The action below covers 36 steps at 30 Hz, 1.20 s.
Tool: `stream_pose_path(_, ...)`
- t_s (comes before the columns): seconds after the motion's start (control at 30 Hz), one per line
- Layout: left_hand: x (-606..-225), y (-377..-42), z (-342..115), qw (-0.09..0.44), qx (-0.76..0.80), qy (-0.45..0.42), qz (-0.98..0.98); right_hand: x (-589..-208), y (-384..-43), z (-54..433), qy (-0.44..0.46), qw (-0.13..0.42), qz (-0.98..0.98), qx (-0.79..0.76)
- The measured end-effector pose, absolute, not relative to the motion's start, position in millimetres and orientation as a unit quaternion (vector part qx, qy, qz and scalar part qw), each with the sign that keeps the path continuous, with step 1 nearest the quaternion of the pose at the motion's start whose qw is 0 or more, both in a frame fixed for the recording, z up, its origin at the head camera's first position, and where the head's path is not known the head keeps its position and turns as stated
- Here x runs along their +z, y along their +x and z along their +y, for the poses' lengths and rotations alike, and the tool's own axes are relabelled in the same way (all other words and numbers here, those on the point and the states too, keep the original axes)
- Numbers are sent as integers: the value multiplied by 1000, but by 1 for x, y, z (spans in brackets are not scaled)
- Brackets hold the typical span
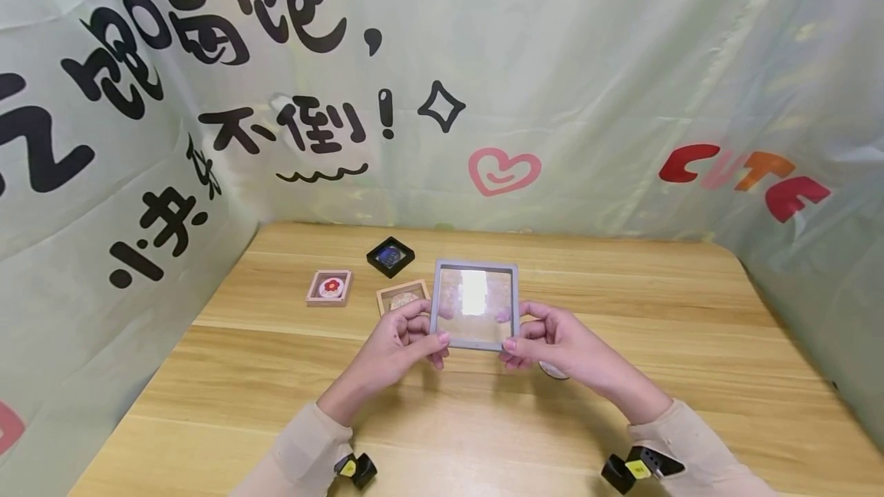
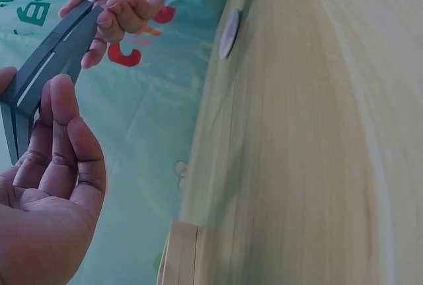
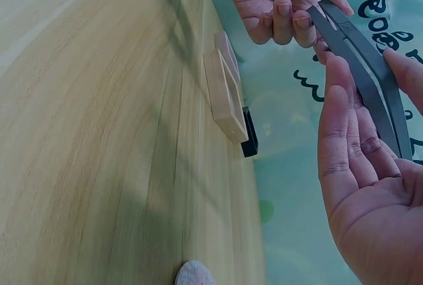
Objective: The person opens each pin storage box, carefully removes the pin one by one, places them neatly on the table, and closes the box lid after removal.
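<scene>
Both hands hold a square grey display frame (image 1: 476, 311) with a clear see-through middle, raised over the table. My left hand (image 1: 399, 337) grips its left edge, thumb at the lower corner and fingers behind. At the opposite edge, my right hand (image 1: 558, 337) pinches the lower right corner in the same way. Seen edge-on in the left wrist view, the grey frame (image 2: 56, 57) shows two halves with a narrow gap between them. A flat round disc (image 1: 554, 371) lies on the table, partly hidden below the right hand.
Left of the hands on the wooden table (image 1: 656, 290) lie a pink frame (image 1: 328, 303) holding a white round piece with a red flower, a black frame (image 1: 403, 268) with a blue piece, and a light wooden frame (image 1: 413, 285) partly behind the left hand. Printed cloth (image 1: 587, 60) hangs around the table.
</scene>
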State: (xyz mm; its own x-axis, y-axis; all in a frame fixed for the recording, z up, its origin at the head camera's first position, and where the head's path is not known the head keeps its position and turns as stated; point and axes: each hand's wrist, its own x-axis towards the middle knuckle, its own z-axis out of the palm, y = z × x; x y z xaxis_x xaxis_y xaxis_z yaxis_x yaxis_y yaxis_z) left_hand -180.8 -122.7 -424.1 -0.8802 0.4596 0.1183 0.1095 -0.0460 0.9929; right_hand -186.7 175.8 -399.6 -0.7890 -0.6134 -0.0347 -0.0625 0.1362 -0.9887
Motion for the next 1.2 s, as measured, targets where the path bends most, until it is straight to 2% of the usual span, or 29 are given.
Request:
stream_pose_path(0.93, -427, -180, -122, 129, 689, 215, 680, -402, -187, 177, -229, 218, 739, -595)
stream_pose_path(1.2, -426, -180, -122, 136, 687, 208, 683, -397, -187, 179, -169, 190, 775, -578)
